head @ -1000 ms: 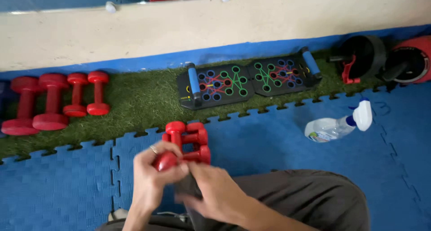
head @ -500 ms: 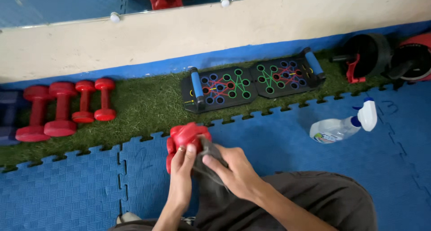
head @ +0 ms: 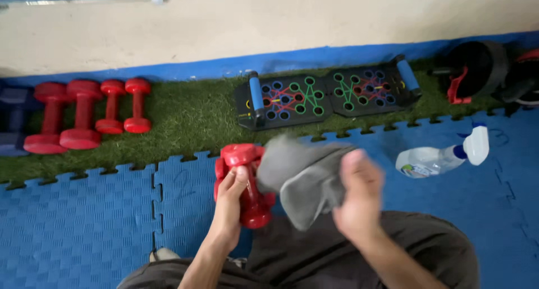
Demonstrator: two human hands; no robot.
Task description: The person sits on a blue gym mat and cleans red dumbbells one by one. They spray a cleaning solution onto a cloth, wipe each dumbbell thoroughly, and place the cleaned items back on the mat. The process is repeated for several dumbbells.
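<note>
A red dumbbell (head: 245,185) is held upright over the blue foam mat (head: 78,221), near the seated person's lap, w/ a gray cloth (head: 303,179) pressed against its right side. The left hand (head: 231,202) is curled round the dumbbell's handle, fingers closed on it. The right hand (head: 356,196), blurred, is bunched shut on the cloth. To the right, a clear spray bottle (head: 435,157) w/ white-and-blue nozzle lies on its side on the mat; can't tell how much liquid is in it. Farther back, a strip of green turf (head: 191,117) runs along a cream wall (head: 269,25) w/ blue base. On the turf at far left stand four more red dumbbells (head: 84,117); at centre, a black push-up board (head: 328,92) w/ coloured sockets and blue grips. At far right sits a black-and-red ab wheel (head: 471,70).
</note>
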